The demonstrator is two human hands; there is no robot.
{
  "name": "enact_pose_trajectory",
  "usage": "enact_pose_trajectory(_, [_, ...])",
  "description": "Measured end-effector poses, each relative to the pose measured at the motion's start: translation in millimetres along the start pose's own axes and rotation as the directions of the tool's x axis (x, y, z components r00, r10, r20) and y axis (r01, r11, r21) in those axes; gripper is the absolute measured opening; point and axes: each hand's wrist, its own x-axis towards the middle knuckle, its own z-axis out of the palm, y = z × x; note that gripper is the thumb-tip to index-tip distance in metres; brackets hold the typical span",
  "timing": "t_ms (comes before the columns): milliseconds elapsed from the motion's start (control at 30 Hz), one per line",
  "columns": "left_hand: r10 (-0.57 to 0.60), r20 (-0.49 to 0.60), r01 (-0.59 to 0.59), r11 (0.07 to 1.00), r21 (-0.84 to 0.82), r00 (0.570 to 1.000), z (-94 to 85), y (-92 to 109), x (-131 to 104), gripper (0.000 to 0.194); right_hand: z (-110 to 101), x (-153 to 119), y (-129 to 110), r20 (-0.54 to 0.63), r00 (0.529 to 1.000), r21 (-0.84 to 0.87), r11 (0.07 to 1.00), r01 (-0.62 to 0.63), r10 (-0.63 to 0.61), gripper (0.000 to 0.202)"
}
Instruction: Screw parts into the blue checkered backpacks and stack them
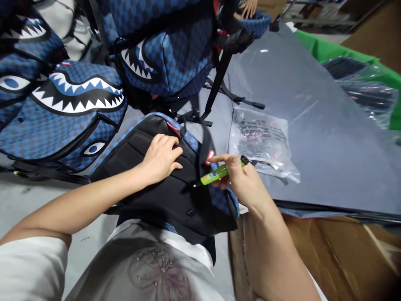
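A backpack lies in front of my body with its black padded back panel (138, 146) facing up and blue checkered fabric along its edges. My left hand (161, 156) presses on that panel near the top, its fingers curled against the fabric and its thumb apart. In my right hand (234, 171) is a bright green pen-shaped tool (214, 174) with a colored label, a pale narrow tip and a dark end. The tip points left over the panel. My right index finger reaches to a small red tag (209, 157) on a black strap (205, 140).
Blue checkered backpacks with shark mouths (84, 96) stand at the left, and another backpack (184, 54) behind. A clear plastic bag (260, 138) lies on the grey table (328, 154). Cardboard (338, 246) is below at right. Another person's hand (249, 7) shows at the top.
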Motion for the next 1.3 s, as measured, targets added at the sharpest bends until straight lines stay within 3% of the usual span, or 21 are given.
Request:
enact_pose_trajectory(67, [-0.011, -0.069, 0.008, 0.999, -0.043, 0.998, 2.0, 2.3, -4.3, 0.033, 4.9, -0.4, -10.7, 0.006, 1.000, 0.120, 0.993, -0.010, 0.009, 0.082])
enact_pose_trajectory(167, [-0.002, -0.145, -0.018, 0.990, -0.141, 0.989, 5.7, 2.6, -9.2, 0.031, 16.8, 4.1, -16.6, 0.015, 1.000, 0.251, 0.968, 0.022, -0.027, 0.057])
enact_pose_trajectory(233, [0.015, -0.170, -0.046, 0.983, -0.179, 0.985, 8.0, 1.5, -11.2, 0.033, 25.6, 9.0, -13.7, -0.023, 0.998, 0.184, 0.981, 0.063, -0.060, 0.038])
enact_pose_trajectory(300, [0.017, -0.182, -0.049, 0.983, -0.175, 0.983, 10.7, 1.8, -12.5, 0.032, 35.1, 14.4, -8.6, -0.172, 0.981, 0.053, 0.993, 0.103, -0.093, 0.026])
enact_pose_trajectory(367, [-0.003, -0.191, -0.026, 0.989, -0.148, 0.982, 13.9, 4.4, -13.3, 0.027, 44.8, 20.3, -3.9, -0.318, 0.938, -0.052, 0.990, 0.129, -0.139, 0.022])
enact_pose_trajectory(467, [-0.024, -0.203, -0.003, 0.992, -0.129, 0.979, 19.3, 9.6, -14.7, 0.018, 57.5, 28.9, 0.2, -0.407, 0.894, -0.111, 0.981, 0.158, -0.190, 0.024])
enact_pose_trajectory(700, [0.006, -0.294, -0.047, 0.990, -0.132, 0.956, 30.1, 10.4, -17.2, 0.012, 67.2, 37.7, 8.1, -0.364, 0.894, -0.282, 0.946, 0.163, -0.262, 0.024])
enact_pose_trajectory(900, [-0.019, -0.367, -0.024, 0.993, -0.112, 0.930, 39.3, 11.3, -19.3, 0.008, 67.0, 37.9, 9.1, -0.346, 0.895, -0.272, 0.943, 0.193, -0.283, 0.022])
enact_pose_trajectory(1300, [-0.026, -0.393, 0.002, 0.998, -0.059, 0.919, 44.5, 14.6, -19.8, 0.012, 69.0, 33.0, 12.8, -0.325, 0.894, -0.356, 0.916, 0.187, -0.309, 0.022])
